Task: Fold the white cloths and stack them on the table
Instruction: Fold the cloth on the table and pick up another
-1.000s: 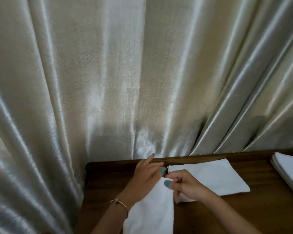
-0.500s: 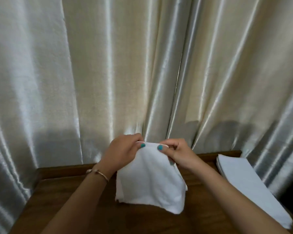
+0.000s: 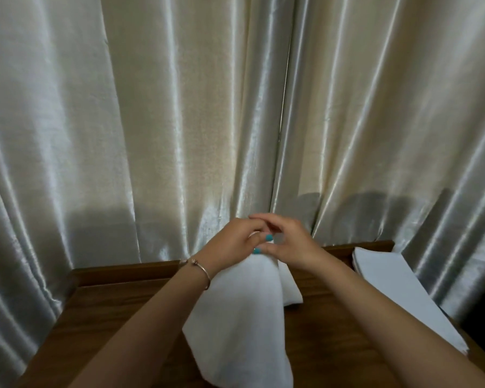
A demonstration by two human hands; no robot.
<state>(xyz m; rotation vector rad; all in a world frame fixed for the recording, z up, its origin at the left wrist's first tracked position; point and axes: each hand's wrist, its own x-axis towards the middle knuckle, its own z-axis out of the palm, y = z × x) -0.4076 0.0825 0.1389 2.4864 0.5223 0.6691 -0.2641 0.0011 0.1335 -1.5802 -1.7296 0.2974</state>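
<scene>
From the head view we see the left hand (image 3: 233, 242) and right hand (image 3: 289, 242) raised together, their fingers (image 3: 259, 238) curled and pinching the top edge of a soft white cloth (image 3: 241, 317), which hangs below them over the dark wooden desk (image 3: 109, 317). To the right of the fingers, well apart, a flat stack of folded white cloths (image 3: 398, 289) lies on the desk, and beyond the fingers we see a shiny cream satin curtain (image 3: 179, 107).

The cloth (image 3: 244, 317) hanging below the hands is plain white, as is the stack (image 3: 398, 289) to the right of the right hand (image 3: 289, 242). Under the hands the table (image 3: 118, 312) is dark brown wood; behind them the curtain (image 3: 179, 121) is shiny pale cream-silver. The nails (image 3: 268, 238) are teal.
</scene>
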